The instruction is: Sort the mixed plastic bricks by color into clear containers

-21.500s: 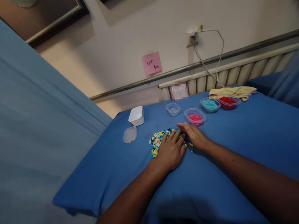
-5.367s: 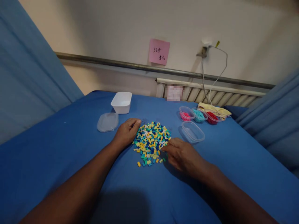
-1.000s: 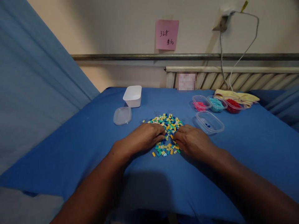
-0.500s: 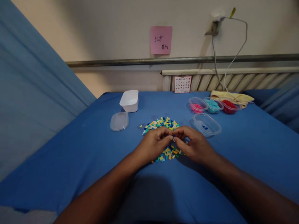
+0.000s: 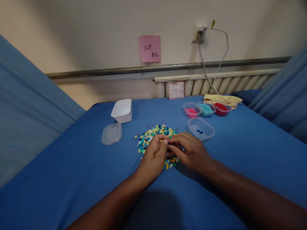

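Observation:
My left hand (image 5: 155,154) and my right hand (image 5: 189,148) meet over a pile of small toy bricks (image 5: 146,140) in yellow, teal, white and dark blue. Thumbs and fingertips of both hands are pinched together, and whatever they hold is too small and covered to make out. Bricks also show below and between the hands. Just beyond my right hand stands a clear plastic tub (image 5: 207,132) with a few dark blue bricks (image 5: 199,131) on its bottom.
Clear tubs of pink pieces (image 5: 191,112), light blue pieces (image 5: 205,109) and red pieces (image 5: 220,108) stand at the back right, by a yellow cloth (image 5: 230,99). At left are a white tub (image 5: 125,117) and a clear lid (image 5: 112,134). Blue cloth covers the table (image 5: 79,163).
The camera view has turned, so the scene sits further left and slightly lower. My left hand has tilted more upright, and both hands stay pinched together over the bricks.

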Demonstrator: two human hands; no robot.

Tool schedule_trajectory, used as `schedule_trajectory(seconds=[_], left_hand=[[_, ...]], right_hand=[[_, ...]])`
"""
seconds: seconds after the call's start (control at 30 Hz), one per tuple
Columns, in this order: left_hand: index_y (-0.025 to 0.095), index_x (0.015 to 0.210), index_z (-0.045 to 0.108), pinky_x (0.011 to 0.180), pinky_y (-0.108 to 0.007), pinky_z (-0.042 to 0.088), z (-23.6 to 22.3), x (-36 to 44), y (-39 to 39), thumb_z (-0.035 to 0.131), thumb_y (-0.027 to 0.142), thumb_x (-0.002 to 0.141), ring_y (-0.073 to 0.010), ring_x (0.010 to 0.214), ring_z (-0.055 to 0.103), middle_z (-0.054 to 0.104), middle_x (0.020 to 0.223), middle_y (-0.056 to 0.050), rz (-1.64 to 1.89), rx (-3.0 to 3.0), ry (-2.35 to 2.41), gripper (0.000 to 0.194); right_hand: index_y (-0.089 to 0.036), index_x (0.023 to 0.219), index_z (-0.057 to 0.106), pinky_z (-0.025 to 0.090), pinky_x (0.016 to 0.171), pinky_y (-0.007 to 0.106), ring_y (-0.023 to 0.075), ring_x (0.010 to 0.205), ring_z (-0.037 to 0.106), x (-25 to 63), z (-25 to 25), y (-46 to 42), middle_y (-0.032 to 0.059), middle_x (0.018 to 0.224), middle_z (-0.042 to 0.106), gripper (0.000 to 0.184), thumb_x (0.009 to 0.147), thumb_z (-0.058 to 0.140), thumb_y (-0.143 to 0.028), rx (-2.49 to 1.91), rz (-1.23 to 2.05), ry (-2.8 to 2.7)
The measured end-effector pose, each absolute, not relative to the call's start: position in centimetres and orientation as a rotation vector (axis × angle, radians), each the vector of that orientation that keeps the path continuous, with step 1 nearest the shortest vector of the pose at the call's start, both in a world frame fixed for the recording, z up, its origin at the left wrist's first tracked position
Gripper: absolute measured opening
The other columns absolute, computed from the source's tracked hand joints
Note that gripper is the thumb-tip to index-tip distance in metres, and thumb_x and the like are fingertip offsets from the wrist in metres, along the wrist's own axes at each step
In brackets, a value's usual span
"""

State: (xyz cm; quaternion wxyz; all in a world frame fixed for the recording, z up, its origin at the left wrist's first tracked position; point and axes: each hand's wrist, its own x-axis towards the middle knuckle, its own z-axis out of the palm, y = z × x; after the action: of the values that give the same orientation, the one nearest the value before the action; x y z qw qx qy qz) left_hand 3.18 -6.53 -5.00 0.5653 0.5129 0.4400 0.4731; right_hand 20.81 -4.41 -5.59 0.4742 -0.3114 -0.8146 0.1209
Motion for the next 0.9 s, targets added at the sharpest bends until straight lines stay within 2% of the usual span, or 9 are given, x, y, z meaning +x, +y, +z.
schedule_trajectory(seconds=[0.1,0.23,0.37,0.43,0.6,0.67,0.73,0.8,0.9], left_hand=[[0.021,0.109,0.055,0.081,-0.028,0.057,-4.9,3.4,-6.7,0.064,0.045,0.102,-0.0136,0.084,0.063,0.059,0.093,0.000,1.098,1.098,1.024,0.026],[0.020,0.104,0.056,0.085,-0.029,0.056,-3.7,3.8,-7.0,0.067,0.036,0.097,-0.0140,0.087,0.064,0.062,0.098,-0.002,1.109,0.966,0.990,0.021],[0.018,0.102,0.057,0.087,-0.029,0.056,-2.6,3.8,-7.4,0.071,0.029,0.092,-0.0146,0.089,0.065,0.064,0.096,-0.003,1.106,0.871,0.939,0.020],[0.018,0.107,0.058,0.089,-0.030,0.055,-2.4,3.8,-7.5,0.072,0.026,0.091,-0.0163,0.092,0.068,0.067,0.100,-0.004,1.093,0.843,0.913,0.023],[0.018,0.139,0.056,0.090,-0.034,0.055,-2.6,3.9,-7.4,0.069,0.028,0.094,-0.0200,0.096,0.072,0.073,0.107,-0.009,1.016,0.885,0.891,0.048],[0.019,0.144,0.056,0.092,-0.037,0.055,-2.5,3.4,-7.1,0.068,0.033,0.097,-0.0222,0.100,0.073,0.074,0.113,-0.011,1.019,1.002,0.905,0.051],[0.021,0.143,0.060,0.099,-0.039,0.054,-2.2,2.0,-6.5,0.067,0.035,0.099,-0.0237,0.111,0.071,0.074,0.123,-0.012,1.085,1.267,0.999,0.046],[0.023,0.132,0.070,0.104,-0.039,0.052,-1.7,0.0,-5.7,0.067,0.033,0.101,-0.0235,0.117,0.068,0.073,0.128,-0.010,1.111,1.681,1.166,0.033],[0.022,0.115,0.076,0.100,-0.039,0.052,-1.2,-3.3,-4.5,0.064,0.030,0.104,-0.0226,0.112,0.069,0.075,0.118,-0.007,0.902,2.254,1.242,0.019]], right_hand=[[-0.024,0.113,0.071,0.061,0.087,0.038,0.0224,0.096,0.075,20.6,-5.6,-4.6,0.0063,0.103,0.080,0.013,0.104,0.064,-0.016,-0.762,0.274,-2.002],[-0.024,0.110,0.070,0.061,0.084,0.037,0.0225,0.095,0.075,20.6,-5.5,-4.8,0.0062,0.103,0.080,0.016,0.101,0.064,-0.012,-0.784,0.287,-1.978],[-0.023,0.117,0.069,0.062,0.089,0.038,0.0223,0.100,0.076,20.6,-5.4,-4.9,0.0073,0.108,0.080,0.021,0.102,0.064,-0.011,-0.713,0.262,-1.985],[-0.022,0.120,0.070,0.062,0.092,0.039,0.0231,0.103,0.076,20.5,-5.4,-4.9,0.0091,0.111,0.080,0.021,0.103,0.064,-0.011,-0.677,0.212,-2.019],[-0.021,0.112,0.072,0.062,0.088,0.040,0.0247,0.098,0.076,20.6,-4.7,-5.2,0.0098,0.105,0.080,0.019,0.099,0.064,-0.010,-0.718,0.119,-2.068],[-0.022,0.109,0.072,0.062,0.087,0.040,0.0247,0.097,0.076,21.6,-3.9,-5.1,0.0089,0.104,0.081,0.017,0.098,0.063,-0.012,-0.759,0.087,-2.068],[-0.024,0.107,0.073,0.061,0.087,0.040,0.0245,0.095,0.076,23.5,-3.2,-4.5,0.0079,0.103,0.081,0.015,0.099,0.063,-0.016,-0.861,0.013,-2.031],[-0.023,0.108,0.075,0.061,0.084,0.040,0.0251,0.090,0.076,26.0,-2.7,-3.6,0.0089,0.102,0.081,0.015,0.099,0.063,-0.021,-1.072,-0.088,-1.952],[-0.020,0.110,0.078,0.059,0.078,0.041,0.0271,0.084,0.076,29.7,-3.3,-1.9,0.0097,0.097,0.081,0.020,0.095,0.066,-0.025,-1.339,-0.171,-1.920]])
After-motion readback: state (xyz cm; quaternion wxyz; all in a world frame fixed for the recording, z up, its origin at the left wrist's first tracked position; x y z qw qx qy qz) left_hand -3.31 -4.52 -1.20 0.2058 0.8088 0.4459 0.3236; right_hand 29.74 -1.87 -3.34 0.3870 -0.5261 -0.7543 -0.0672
